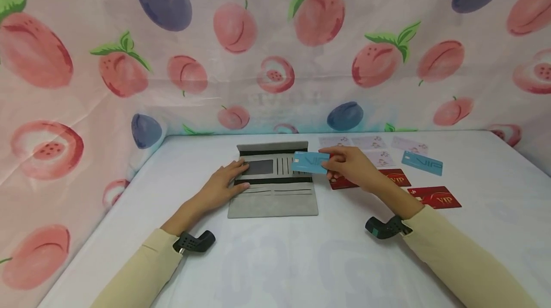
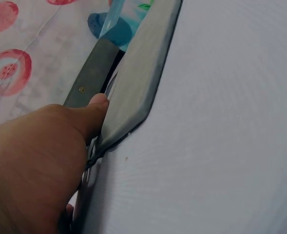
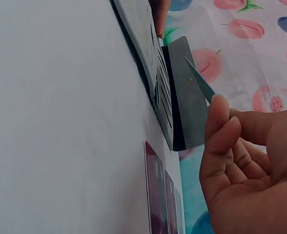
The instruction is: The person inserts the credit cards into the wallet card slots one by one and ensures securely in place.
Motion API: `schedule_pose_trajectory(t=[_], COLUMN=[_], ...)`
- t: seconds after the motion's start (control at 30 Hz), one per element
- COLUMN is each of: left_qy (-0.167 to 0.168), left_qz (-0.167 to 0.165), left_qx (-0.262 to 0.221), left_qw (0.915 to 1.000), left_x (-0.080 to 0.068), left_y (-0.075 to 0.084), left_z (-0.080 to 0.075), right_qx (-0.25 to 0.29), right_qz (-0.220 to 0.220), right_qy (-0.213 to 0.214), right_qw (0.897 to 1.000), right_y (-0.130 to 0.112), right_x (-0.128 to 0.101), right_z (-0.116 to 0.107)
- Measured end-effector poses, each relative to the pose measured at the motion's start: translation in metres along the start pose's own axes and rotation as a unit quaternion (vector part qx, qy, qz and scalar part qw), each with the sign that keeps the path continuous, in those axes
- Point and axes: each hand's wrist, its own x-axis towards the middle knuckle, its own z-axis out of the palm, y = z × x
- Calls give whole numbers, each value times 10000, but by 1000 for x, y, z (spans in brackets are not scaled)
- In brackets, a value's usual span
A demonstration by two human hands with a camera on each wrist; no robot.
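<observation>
A grey wallet [image 1: 275, 208] lies unfolded on the table, with a clear window [image 1: 260, 167] on the left of its inner side and several card slots beside it. My left hand [image 1: 218, 186] rests on the wallet's left edge, fingers spread; in the left wrist view its thumb [image 2: 97, 108] presses on the grey panel. Between thumb and fingers my right hand [image 1: 350, 167] pinches a blue VIP card [image 1: 307, 162] by its right end. The card is held above the wallet's right-hand slots, seen nearly edge-on in the right wrist view, apart from the raised flap [image 3: 186, 97].
Right of the wallet lie red VIP cards [image 1: 435, 197], one partly under my right hand. A second blue card [image 1: 423, 162] lies behind them, near several pale printed cards [image 1: 409, 144]. A fruit-patterned cloth [image 1: 275, 26] hangs behind the white table [image 1: 275, 260].
</observation>
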Motion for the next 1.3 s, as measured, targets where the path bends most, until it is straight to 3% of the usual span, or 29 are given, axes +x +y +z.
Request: schedule_pose_trajectory(t=[0.43, 0.7, 0.87, 1.3], left_qy=[-20, -35, 16, 0], left_qz=[-85, -104, -24, -108], left_qx=[44, 41, 94, 99], left_qw=[10000, 9999, 10000, 9999], left_x=[-1, -1, 1, 0], left_y=[0, -2, 0, -1], left_z=[-1, 1, 0, 2], right_qx=[-99, -141, 100, 41], right_qz=[133, 77, 272, 361], right_qy=[172, 252, 318, -54], right_qw=[9997, 9996, 9991, 9993], right_y=[-8, -10, -4, -5], right_x=[28, 33, 33, 34], right_z=[25, 35, 35, 41])
